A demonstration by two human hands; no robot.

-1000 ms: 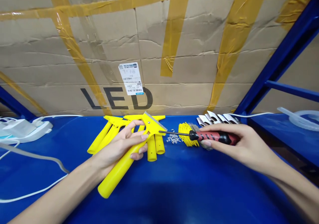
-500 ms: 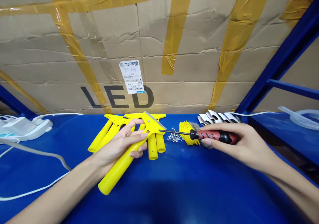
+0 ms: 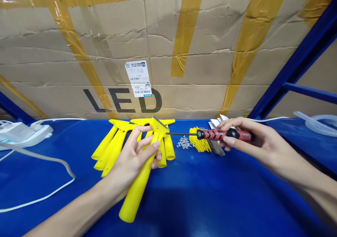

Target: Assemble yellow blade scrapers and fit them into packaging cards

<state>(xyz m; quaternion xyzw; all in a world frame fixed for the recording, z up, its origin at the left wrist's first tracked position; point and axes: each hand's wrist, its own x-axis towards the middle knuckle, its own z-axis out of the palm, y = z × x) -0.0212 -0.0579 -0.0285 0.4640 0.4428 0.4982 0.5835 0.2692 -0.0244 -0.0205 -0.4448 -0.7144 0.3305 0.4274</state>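
Observation:
My left hand (image 3: 139, 152) grips a yellow scraper (image 3: 135, 191) around its neck, with the handle slanting down toward me and a metal blade along the head. My right hand (image 3: 252, 138) is closed on a red and black screwdriver (image 3: 218, 135), held level. Its tip touches the right corner of the scraper head, by a screw spot. Several more yellow scrapers (image 3: 107, 144) lie behind and beside my left hand. Under the screwdriver shaft is a pile of small screws and nuts (image 3: 184, 143). Flat yellow pieces (image 3: 200, 142) sit to its right, beside grey metal blades (image 3: 217, 147).
A large taped cardboard box (image 3: 163, 37) stands behind the blue table (image 3: 200, 195). At the left lie a white power strip (image 3: 39, 135) and cables. White folded pieces (image 3: 214, 123) are behind my right hand; a blue metal frame (image 3: 297, 61) rises at the right.
The held scraper has turned more upright, its handle end moving right and down. My right hand has rolled the screwdriver and its fingers have shifted on the handle.

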